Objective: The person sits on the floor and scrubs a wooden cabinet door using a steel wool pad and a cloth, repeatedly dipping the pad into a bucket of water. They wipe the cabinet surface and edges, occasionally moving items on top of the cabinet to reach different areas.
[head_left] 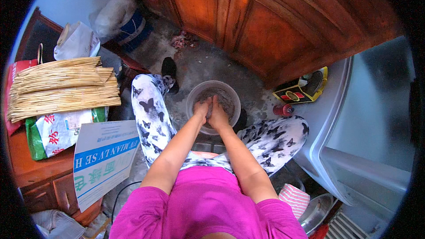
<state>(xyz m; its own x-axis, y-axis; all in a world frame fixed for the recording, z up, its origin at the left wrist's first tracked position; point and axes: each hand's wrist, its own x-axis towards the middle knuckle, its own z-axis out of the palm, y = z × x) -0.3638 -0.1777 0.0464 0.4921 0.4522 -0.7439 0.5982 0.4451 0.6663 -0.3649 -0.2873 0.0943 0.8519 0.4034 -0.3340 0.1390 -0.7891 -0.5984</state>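
Between my knees on the floor stands a round, pale translucent tub [238, 106] with a murky grey-brown mass [223, 92] inside. Both forearms reach down into it from the front. Inside the tub, my left hand [202, 107] and my right hand [217, 114] are side by side, pressed close together, the fingers pointing toward the far rim. Their fingers are closed inward; whatever lies between them is hidden.
A large brown panelled wooden door or board [265, 31] slants across the far side. On the left, bundled thin sticks [66, 88] lie over bags on a wooden cabinet [66, 190]; a printed board [106, 159] leans there. To the right are a yellow-black box [305, 87] and red can [283, 109].
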